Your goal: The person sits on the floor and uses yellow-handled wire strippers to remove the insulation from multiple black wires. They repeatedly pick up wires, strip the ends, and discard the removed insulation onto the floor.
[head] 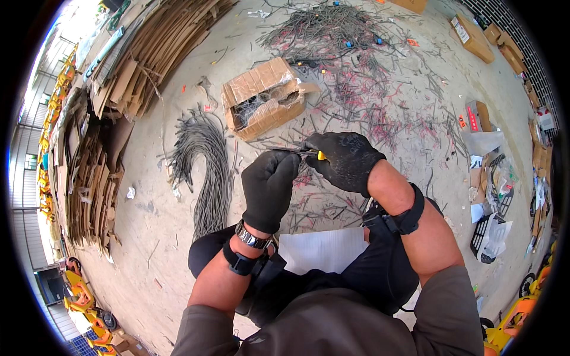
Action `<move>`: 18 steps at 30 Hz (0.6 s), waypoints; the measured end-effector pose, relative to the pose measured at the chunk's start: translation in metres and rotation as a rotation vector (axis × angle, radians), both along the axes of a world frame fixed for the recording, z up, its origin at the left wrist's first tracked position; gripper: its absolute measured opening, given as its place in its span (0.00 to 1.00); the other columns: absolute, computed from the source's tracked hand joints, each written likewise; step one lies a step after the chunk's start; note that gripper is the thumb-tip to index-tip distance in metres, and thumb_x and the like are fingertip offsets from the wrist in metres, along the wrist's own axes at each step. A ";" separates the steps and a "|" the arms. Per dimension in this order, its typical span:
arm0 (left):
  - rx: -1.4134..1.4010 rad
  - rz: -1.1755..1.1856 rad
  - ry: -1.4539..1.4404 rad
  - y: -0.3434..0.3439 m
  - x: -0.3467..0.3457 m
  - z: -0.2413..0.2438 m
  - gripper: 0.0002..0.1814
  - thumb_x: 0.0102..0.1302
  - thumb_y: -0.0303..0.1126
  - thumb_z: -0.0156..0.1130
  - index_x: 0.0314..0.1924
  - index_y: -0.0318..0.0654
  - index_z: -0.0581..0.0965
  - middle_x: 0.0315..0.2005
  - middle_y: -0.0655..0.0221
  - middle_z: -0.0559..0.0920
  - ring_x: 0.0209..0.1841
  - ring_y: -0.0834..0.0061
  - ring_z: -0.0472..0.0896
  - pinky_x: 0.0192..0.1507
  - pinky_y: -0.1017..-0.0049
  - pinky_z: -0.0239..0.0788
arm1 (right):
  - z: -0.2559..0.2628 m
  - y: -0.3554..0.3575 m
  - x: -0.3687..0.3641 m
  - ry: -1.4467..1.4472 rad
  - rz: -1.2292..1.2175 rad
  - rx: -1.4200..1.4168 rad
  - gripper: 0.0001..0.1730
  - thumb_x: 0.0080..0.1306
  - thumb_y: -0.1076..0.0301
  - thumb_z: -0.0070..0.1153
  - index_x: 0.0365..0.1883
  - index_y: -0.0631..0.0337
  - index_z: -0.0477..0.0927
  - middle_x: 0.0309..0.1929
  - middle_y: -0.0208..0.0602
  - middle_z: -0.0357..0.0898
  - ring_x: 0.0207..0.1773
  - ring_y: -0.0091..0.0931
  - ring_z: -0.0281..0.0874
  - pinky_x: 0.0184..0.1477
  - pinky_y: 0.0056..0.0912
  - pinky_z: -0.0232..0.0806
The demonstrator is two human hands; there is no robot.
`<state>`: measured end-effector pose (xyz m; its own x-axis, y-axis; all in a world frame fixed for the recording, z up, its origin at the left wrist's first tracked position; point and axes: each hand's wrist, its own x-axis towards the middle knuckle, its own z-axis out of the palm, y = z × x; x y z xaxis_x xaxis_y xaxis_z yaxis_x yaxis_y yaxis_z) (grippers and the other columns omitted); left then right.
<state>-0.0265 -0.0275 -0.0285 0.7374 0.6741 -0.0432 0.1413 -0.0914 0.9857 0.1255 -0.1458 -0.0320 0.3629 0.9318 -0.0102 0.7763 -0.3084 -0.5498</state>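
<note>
In front of my body both hands, in black work gloves, almost meet. My left hand (pixel 269 189) is closed around a thin dark cable (pixel 281 149), which lies across the top of its fingers. My right hand (pixel 345 162) grips a small hand tool with a yellow part (pixel 321 155). Most of that tool is hidden by the fingers, so its exact kind cannot be told. Its metal end is right by the cable. To the left of my left hand, a thick bundle of grey cables (pixel 213 178) lies bent over on the concrete floor (pixel 151 178).
A torn cardboard box (pixel 267 118) with tangled contents sits just beyond my hands. Cable offcuts (pixel 329 31) and red scraps (pixel 383 129) litter the floor. Stacked flattened cardboard (pixel 147 58) stands left; packaging and a black grille (pixel 485 240) lie right. A white sheet (pixel 320 251) lies between my legs.
</note>
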 end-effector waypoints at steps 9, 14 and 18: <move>0.015 -0.033 -0.019 -0.001 -0.002 0.004 0.07 0.65 0.28 0.64 0.34 0.30 0.83 0.24 0.75 0.80 0.27 0.86 0.73 0.31 0.80 0.64 | -0.005 0.002 0.001 0.055 0.011 0.009 0.19 0.65 0.59 0.61 0.52 0.58 0.80 0.41 0.47 0.83 0.44 0.45 0.82 0.46 0.46 0.74; 0.007 -0.063 0.045 -0.004 -0.004 0.010 0.06 0.64 0.27 0.65 0.34 0.30 0.83 0.24 0.76 0.80 0.26 0.86 0.72 0.29 0.81 0.63 | -0.007 0.002 0.004 0.049 0.026 -0.004 0.18 0.65 0.59 0.61 0.51 0.57 0.80 0.41 0.47 0.83 0.44 0.44 0.82 0.46 0.46 0.74; 0.025 -0.117 0.008 -0.008 -0.006 0.008 0.06 0.65 0.27 0.66 0.34 0.30 0.83 0.24 0.75 0.80 0.26 0.86 0.73 0.29 0.80 0.64 | -0.009 0.002 0.007 0.082 0.004 0.004 0.19 0.66 0.55 0.56 0.51 0.54 0.80 0.42 0.47 0.84 0.47 0.45 0.82 0.48 0.50 0.73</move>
<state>-0.0324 -0.0356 -0.0203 0.8107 0.5845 -0.0335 0.1357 -0.1321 0.9819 0.1325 -0.1436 -0.0414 0.3576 0.9332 -0.0357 0.7297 -0.3030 -0.6130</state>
